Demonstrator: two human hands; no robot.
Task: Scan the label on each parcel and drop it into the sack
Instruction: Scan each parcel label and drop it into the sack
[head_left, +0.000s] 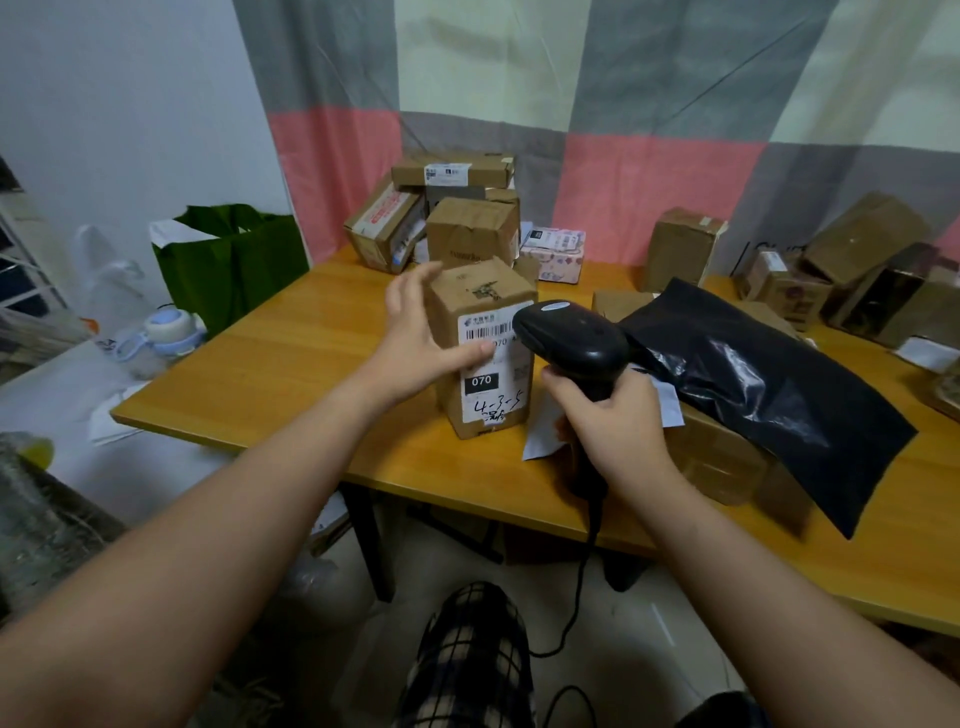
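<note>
A tall brown cardboard parcel (480, 312) stands upright on the wooden table (270, 374), its white barcode label (493, 358) facing me. My left hand (415, 338) holds the parcel's left side, thumb across the label and fingers spread at the top edge. My right hand (608, 415) grips the handle of a black barcode scanner (571, 338), whose head sits just in front of the label's right part. A green sack (234, 265) stands open past the table's left end.
Several cardboard parcels are stacked at the back centre (447, 213) and back right (857, 270). A black plastic mailer (769, 395) lies over a box on the right. A water bottle (156, 338) stands on a white surface at left. The scanner's cable hangs down toward my legs.
</note>
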